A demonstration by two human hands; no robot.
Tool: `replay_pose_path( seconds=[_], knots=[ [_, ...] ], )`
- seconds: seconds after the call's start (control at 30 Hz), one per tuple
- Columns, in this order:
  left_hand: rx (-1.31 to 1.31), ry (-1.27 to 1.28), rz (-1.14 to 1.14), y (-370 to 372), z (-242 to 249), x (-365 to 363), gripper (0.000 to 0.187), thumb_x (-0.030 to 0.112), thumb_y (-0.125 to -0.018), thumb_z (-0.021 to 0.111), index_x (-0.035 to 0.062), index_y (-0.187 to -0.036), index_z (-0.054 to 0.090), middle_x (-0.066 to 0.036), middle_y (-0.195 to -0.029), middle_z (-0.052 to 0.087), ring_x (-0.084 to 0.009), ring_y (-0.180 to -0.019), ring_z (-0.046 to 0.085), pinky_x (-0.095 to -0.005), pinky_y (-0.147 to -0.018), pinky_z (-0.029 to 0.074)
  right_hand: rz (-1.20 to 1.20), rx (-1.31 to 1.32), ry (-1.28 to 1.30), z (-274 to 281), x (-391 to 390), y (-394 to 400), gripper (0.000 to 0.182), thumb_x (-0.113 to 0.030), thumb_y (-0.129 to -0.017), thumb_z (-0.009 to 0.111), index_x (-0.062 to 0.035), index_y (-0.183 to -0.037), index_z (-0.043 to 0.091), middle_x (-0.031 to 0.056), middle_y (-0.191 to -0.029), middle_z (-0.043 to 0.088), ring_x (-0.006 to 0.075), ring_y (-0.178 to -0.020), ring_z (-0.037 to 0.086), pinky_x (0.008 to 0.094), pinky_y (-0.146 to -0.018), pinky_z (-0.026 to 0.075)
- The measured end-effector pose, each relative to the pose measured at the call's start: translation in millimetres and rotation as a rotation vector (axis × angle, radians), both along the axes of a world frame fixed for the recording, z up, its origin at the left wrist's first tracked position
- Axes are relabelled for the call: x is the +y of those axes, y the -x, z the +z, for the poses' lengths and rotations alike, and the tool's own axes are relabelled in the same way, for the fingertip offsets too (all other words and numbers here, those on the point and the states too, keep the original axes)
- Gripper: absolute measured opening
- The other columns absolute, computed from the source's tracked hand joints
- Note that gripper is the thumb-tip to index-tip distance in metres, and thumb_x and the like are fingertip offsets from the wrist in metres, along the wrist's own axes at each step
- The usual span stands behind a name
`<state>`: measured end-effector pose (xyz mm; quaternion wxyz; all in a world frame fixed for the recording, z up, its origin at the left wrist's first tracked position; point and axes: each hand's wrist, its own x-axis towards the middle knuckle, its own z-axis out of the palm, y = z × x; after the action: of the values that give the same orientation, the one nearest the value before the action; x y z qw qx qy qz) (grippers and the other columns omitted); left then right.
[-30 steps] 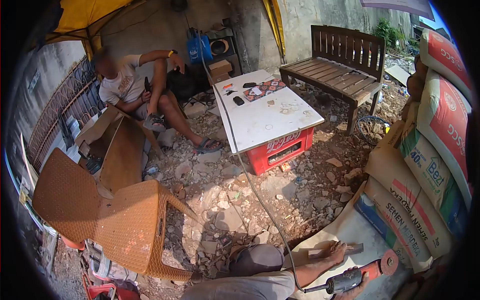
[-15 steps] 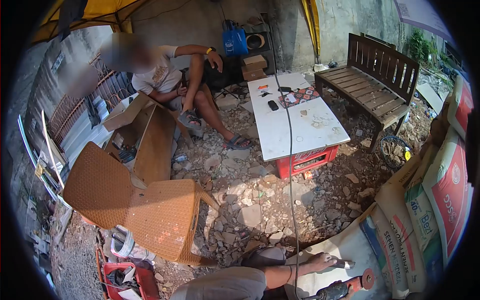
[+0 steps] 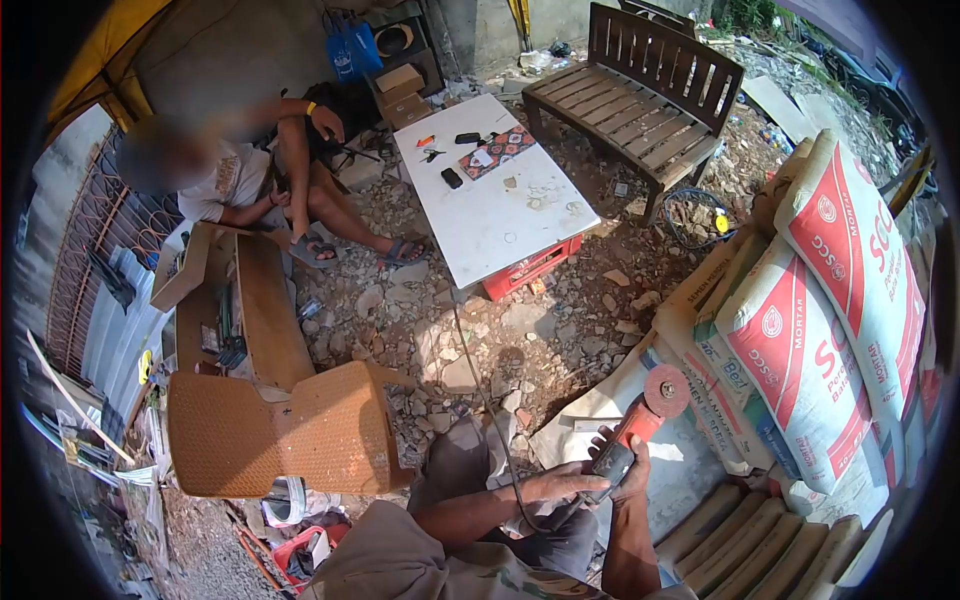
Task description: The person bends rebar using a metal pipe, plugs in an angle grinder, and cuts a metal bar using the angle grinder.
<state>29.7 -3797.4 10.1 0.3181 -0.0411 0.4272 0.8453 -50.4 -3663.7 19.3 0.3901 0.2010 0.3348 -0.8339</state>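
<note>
In the head view, my right hand (image 3: 632, 472) is wrapped around the body of a red and dark angle grinder (image 3: 622, 447). The grinder points up and away from me, with a round, reddish-brown disc (image 3: 665, 390) at its front. My left hand (image 3: 560, 483) is closed at the rear end of the same tool, where its dark cable (image 3: 470, 365) leads off toward the white table. Part of the left fingers is hidden against the body. Just beyond the grinder, a pale flat strip (image 3: 588, 425) lies on a light sheet (image 3: 560, 445).
Stacked mortar sacks (image 3: 800, 340) rise at right. A white table (image 3: 500, 215) on a red crate (image 3: 530, 270) stands ahead, a wooden bench (image 3: 640, 120) behind it. At left are a brown chair (image 3: 330, 430), a wooden cabinet (image 3: 265, 320) and a seated person (image 3: 225, 180). Rubble covers the ground.
My left hand has let go of the metal piece it held on the sheet and moved onto the grinder. The grinder is lifted and turned upward. My view has swung right and down.
</note>
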Motion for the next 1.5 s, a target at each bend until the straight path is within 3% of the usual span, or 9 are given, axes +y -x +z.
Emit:
replay_pose_path(
  seconds=[0.23, 0.47, 0.7, 0.8, 0.97, 1.07, 1.13, 1.3, 1.5],
  knots=[
    [0.248, 0.912, 0.147, 32.5, -14.2, -85.2, 0.068, 0.043, -0.077, 0.070, -0.0050, -0.117, 0.043, -0.011, -0.087, 0.059, -0.0178, -0.080, 0.058, -0.0329, -0.070, 0.047, -0.073, 0.229, -0.505, -8.2, -109.5, 49.3, 0.039, -0.021, -0.077, 0.070, -0.0061, -0.107, 0.050, 0.0046, -0.082, 0.055, 0.0159, -0.063, 0.055, 0.0314, -0.059, 0.050],
    [-0.478, 0.241, 0.507, 64.5, -147.5, -237.6, 0.054, 0.051, -0.090, 0.053, 0.0007, -0.106, 0.060, -0.013, -0.093, 0.066, -0.0201, -0.082, 0.065, -0.0328, -0.068, 0.050, 0.169, 0.181, -0.657, -69.8, -241.3, 151.9, 0.024, -0.012, -0.069, 0.069, -0.0072, -0.090, 0.057, 0.0012, -0.067, 0.056, 0.0141, -0.055, 0.055, 0.0290, -0.053, 0.046],
    [-0.587, 0.748, 0.889, -5.3, -179.0, -471.2, 0.038, 0.031, -0.086, 0.056, -0.0056, -0.090, 0.062, -0.008, -0.072, 0.062, -0.0143, -0.063, 0.059, -0.0274, -0.059, 0.050, 0.397, 0.565, -1.097, -154.8, -369.0, 266.0, 0.024, -0.021, -0.062, 0.075, -0.0072, -0.073, 0.059, 0.0019, -0.067, 0.059, 0.0143, -0.058, 0.057, 0.0290, -0.056, 0.045],
    [-0.693, 0.865, 1.016, 15.6, -101.4, -516.0, 0.023, 0.021, -0.087, 0.056, -0.0007, -0.090, 0.062, -0.006, -0.073, 0.059, -0.0119, -0.063, 0.057, -0.0256, -0.058, 0.047, 0.491, 0.607, -1.205, -151.5, -421.9, 309.1, 0.050, -0.028, -0.058, 0.076, -0.0003, -0.097, 0.060, 0.0141, -0.090, 0.065, 0.0274, -0.080, 0.063, 0.0387, -0.073, 0.049],
    [-0.968, 0.648, 1.109, -45.6, -150.9, -502.7, 0.013, 0.015, -0.088, 0.056, 0.0031, -0.087, 0.060, -0.005, -0.073, 0.056, -0.0153, -0.062, 0.057, -0.0279, -0.055, 0.048, 0.451, 0.812, -1.319, -217.3, -476.5, 372.2, 0.054, -0.032, -0.058, 0.076, 0.0005, -0.095, 0.055, 0.0192, -0.090, 0.063, 0.0335, -0.083, 0.062, 0.0419, -0.074, 0.049],
    [-0.828, 1.054, 0.858, -62.4, -184.1, -439.5, 0.004, 0.004, -0.084, 0.058, 0.0051, -0.085, 0.061, -0.009, -0.078, 0.060, -0.0229, -0.064, 0.060, -0.0324, -0.055, 0.051, 0.542, 0.887, -1.315, -235.1, -500.6, 407.5, 0.055, -0.034, -0.057, 0.074, 0.0007, -0.093, 0.052, 0.0219, -0.090, 0.061, 0.0383, -0.085, 0.060, 0.0451, -0.075, 0.048],
    [-0.355, 1.453, 0.592, -18.3, -150.6, -417.7, 0.010, 0.006, -0.086, 0.057, 0.0052, -0.090, 0.065, -0.013, -0.083, 0.063, -0.0246, -0.077, 0.066, -0.0345, -0.062, 0.053, 0.574, 0.978, -1.310, -239.9, -518.2, 428.5, 0.053, -0.034, -0.058, 0.072, 0.0010, -0.092, 0.051, 0.0224, -0.091, 0.057, 0.0408, -0.088, 0.056, 0.0483, -0.078, 0.047],
    [-0.886, 1.007, 0.797, 52.2, -133.9, -387.4, 0.036, 0.028, -0.085, 0.064, 0.0035, -0.110, 0.058, -0.013, -0.089, 0.069, -0.0209, -0.081, 0.068, -0.0331, -0.072, 0.053, 0.622, 1.107, -1.284, -257.8, -533.3, 449.9, 0.053, -0.033, -0.059, 0.070, -0.0001, -0.096, 0.049, 0.0218, -0.096, 0.053, 0.0405, -0.094, 0.051, 0.0496, -0.082, 0.045],
    [-0.720, 1.282, 0.786, 96.6, -153.2, -420.6, 0.038, 0.034, -0.086, 0.064, 0.0085, -0.113, 0.056, -0.015, -0.086, 0.068, -0.0217, -0.081, 0.067, -0.0329, -0.071, 0.052, 0.625, 1.046, -1.398, -247.3, -537.2, 440.9, 0.061, -0.025, -0.058, 0.076, -0.0030, -0.104, 0.042, 0.0179, -0.102, 0.047, 0.0397, -0.098, 0.050, 0.0527, -0.081, 0.046]
  ],
)
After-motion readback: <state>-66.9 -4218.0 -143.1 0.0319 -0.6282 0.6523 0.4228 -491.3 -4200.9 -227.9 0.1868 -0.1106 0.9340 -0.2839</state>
